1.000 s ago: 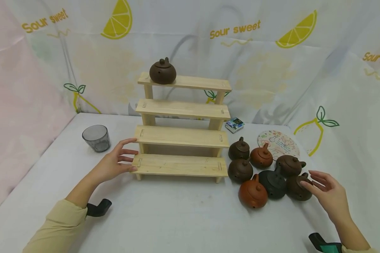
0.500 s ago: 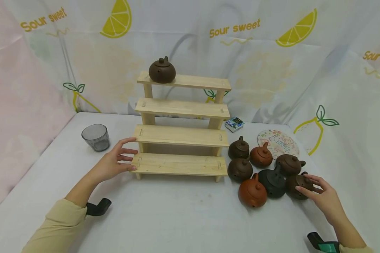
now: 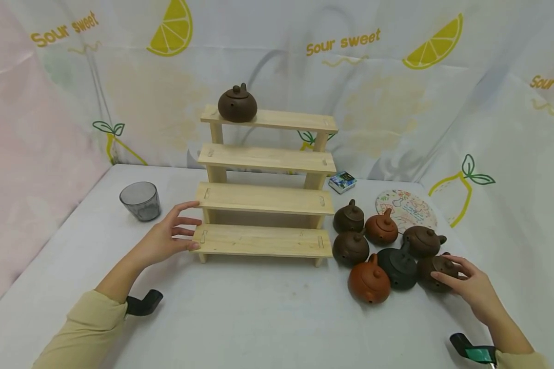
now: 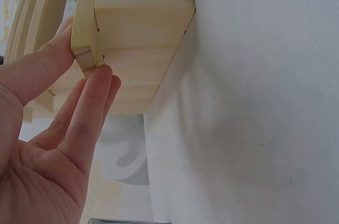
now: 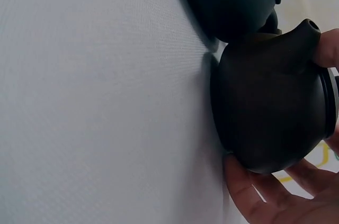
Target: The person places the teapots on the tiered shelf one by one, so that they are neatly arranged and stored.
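Observation:
A stepped wooden display shelf [image 3: 265, 197] with several tiers stands mid-table. My left hand [image 3: 163, 238] holds its left end; in the left wrist view the thumb lies over the lowest board [image 4: 85, 23], with fingertips at its end and underside. At the right, my right hand [image 3: 476, 292] grips a dark brown teapot [image 3: 428, 268]. The right wrist view has the thumb beside the spout of this teapot [image 5: 270, 102] and fingers around the opposite side, low near the cloth. Its base is at the table surface. Another dark brown teapot [image 3: 237, 106] sits on the top tier's left end.
Black [image 3: 397, 269], reddish-brown [image 3: 369, 282] and other brown teapots [image 3: 351, 249] cluster tightly right of the shelf. Behind them lies a round patterned mat [image 3: 403, 205]. A small box [image 3: 342, 182] is at the shelf's back right, a grey glass [image 3: 140, 201] at the left.
My right hand has moved left and closed around the dark brown teapot at the right of the cluster. The left hand stays at the shelf's end.

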Demonstrator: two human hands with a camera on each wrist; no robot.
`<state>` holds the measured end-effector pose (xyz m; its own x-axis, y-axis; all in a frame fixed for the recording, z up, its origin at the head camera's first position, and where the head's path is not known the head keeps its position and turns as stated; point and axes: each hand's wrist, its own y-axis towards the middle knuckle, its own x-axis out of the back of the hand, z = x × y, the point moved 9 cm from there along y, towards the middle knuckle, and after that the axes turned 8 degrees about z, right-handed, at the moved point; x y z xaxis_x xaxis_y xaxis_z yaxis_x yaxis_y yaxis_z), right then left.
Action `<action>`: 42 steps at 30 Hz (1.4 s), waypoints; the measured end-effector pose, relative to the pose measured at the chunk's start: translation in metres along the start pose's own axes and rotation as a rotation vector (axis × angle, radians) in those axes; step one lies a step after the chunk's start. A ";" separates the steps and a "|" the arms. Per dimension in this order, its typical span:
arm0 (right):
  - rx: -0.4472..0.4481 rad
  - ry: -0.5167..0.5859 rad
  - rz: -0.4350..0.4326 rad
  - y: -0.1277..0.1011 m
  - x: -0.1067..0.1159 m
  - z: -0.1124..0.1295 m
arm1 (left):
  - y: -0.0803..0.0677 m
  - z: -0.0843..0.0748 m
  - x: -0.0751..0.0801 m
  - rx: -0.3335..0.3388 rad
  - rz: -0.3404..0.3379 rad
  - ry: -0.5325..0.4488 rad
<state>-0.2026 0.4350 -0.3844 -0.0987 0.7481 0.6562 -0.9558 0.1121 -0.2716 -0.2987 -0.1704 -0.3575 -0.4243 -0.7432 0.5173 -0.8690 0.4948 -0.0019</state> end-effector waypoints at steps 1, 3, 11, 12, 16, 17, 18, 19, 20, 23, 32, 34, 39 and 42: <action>-0.006 -0.008 -0.006 0.000 0.001 0.000 | 0.000 0.000 0.000 0.002 0.001 -0.001; -0.017 -0.022 -0.016 0.000 0.002 0.001 | 0.000 0.001 -0.001 0.007 0.003 -0.005; 0.014 -0.061 -0.071 -0.009 0.017 0.010 | 0.001 -0.001 -0.001 0.005 0.010 -0.015; 0.032 -0.060 -0.081 -0.011 0.020 0.012 | 0.001 0.000 -0.001 0.005 0.010 -0.015; 0.117 -0.030 -0.130 -0.016 0.032 0.022 | 0.002 0.000 -0.001 0.005 0.008 -0.017; 0.137 -0.017 -0.136 -0.017 0.034 0.024 | 0.002 0.000 -0.002 -0.001 0.009 -0.019; 0.157 0.001 -0.139 -0.018 0.036 0.028 | 0.002 0.000 -0.002 -0.001 0.009 -0.023; 0.175 0.014 -0.144 -0.019 0.038 0.031 | 0.002 0.000 -0.002 -0.002 0.009 -0.023; 0.191 0.023 -0.143 -0.019 0.038 0.036 | 0.002 0.000 -0.002 -0.002 0.010 -0.022; 0.232 0.035 -0.140 -0.019 0.041 0.051 | 0.001 0.000 -0.001 0.002 0.010 -0.015; 0.285 -0.006 -0.137 -0.012 0.042 0.092 | 0.001 -0.004 0.000 -0.012 0.011 -0.004; 0.289 -0.022 -0.134 -0.009 0.040 0.101 | 0.001 -0.004 0.000 -0.020 0.011 -0.001; 0.321 -0.033 -0.126 -0.003 0.036 0.125 | 0.001 0.000 -0.001 -0.010 0.014 -0.007; 0.352 -0.006 -0.114 0.001 0.034 0.140 | 0.001 0.001 -0.001 -0.008 0.016 -0.010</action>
<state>-0.2454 0.3689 -0.2631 0.0129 0.7399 0.6726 -0.9974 -0.0383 0.0613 -0.2996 -0.1699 -0.3591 -0.4404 -0.7396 0.5090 -0.8602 0.5099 -0.0034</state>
